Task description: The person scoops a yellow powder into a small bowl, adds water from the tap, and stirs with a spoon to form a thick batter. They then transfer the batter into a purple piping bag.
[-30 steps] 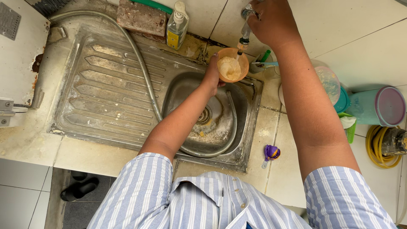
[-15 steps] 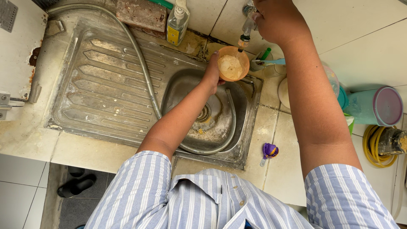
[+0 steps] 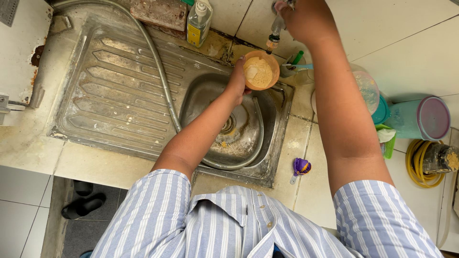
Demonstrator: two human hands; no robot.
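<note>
My left hand [image 3: 237,80] holds a small orange bowl [image 3: 260,70] filled with a pale yellowish mixture, up over the far side of the steel sink basin [image 3: 210,100]. The bowl sits just below the tap spout [image 3: 274,37]. My right hand [image 3: 300,16] reaches up to the tap on the wall and is closed around its handle at the top edge of the view. Whether water runs from the spout I cannot tell.
A grey hose [image 3: 160,71] curves over the ribbed drainboard [image 3: 110,91] into the basin. A soap bottle [image 3: 199,23] and a brick [image 3: 159,13] stand at the back. Right of the sink are plastic containers [image 3: 368,91], a teal lidded jug [image 3: 420,118], a yellow coiled hose [image 3: 420,165] and a purple scoop [image 3: 301,167].
The bowl in my left hand stays under the spout and my right hand stays on the tap. The view has shifted slightly.
</note>
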